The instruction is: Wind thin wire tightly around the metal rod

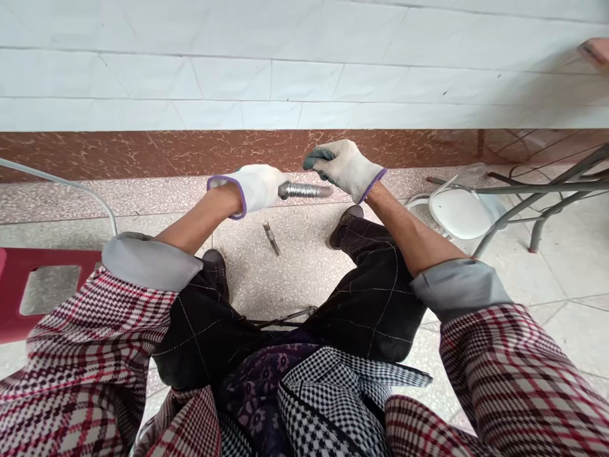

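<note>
In the head view my left hand [261, 186], in a white work glove with purple trim, is closed around one end of a rod. Silvery wire [304, 190] is wound in tight coils along the rod, whose bare brownish tip [325, 191] points right. My right hand [343, 166], in a matching glove with dark green fingertips, is above and right of that tip, apart from it. Its fingers are bent and pressed together; whatever they hold, if anything, is too small to make out. A slim metal tool [271, 238] lies on the floor below, between my shoes.
A red plastic stool [14, 298] is at the left, with a pale cable [71, 183] beside it. At the right stand grey metal legs [518, 219] near a white round-topped object [459, 213]. A tiled wall [228, 76] rises in front.
</note>
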Demonstrator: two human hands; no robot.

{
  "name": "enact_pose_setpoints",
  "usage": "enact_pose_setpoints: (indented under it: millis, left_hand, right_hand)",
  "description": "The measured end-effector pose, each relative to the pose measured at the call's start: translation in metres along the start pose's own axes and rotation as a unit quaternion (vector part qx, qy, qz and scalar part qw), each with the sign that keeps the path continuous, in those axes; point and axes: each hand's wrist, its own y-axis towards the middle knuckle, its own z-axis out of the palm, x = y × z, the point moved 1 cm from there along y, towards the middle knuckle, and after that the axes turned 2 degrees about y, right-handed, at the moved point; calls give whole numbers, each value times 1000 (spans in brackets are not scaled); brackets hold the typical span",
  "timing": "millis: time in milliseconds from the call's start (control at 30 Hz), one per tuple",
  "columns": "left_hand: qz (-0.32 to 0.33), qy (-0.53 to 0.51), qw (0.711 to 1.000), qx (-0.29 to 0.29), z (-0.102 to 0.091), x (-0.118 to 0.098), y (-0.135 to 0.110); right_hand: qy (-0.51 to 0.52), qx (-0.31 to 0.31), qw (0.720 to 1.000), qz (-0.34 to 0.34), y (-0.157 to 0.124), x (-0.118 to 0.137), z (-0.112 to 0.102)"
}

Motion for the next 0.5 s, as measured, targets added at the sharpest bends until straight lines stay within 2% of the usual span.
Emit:
enact_pose_setpoints:
  millis: [67,167,300,367,500]
  left_hand:
    - [-7,-88,996,-35,-11,-4,-7]
    - [-72,-230,968,-67,-21,-5,-12]
    - [-125,-308,937,-109,-17,-3,-8]
    - [-137,-278,944,-110,-10,-1,-1]
    - [-138,-61,985,-78,6,2,16]
  right_hand:
    - [39,-3,999,29,2,-9,5]
    - [66,21,997,33,-5,-9,17]
    - [-38,56,997,-43,-21,7,32]
    - [-104,68,989,-86,-27,13,37]
    - [-213,70,967,-120,-27,15,35]
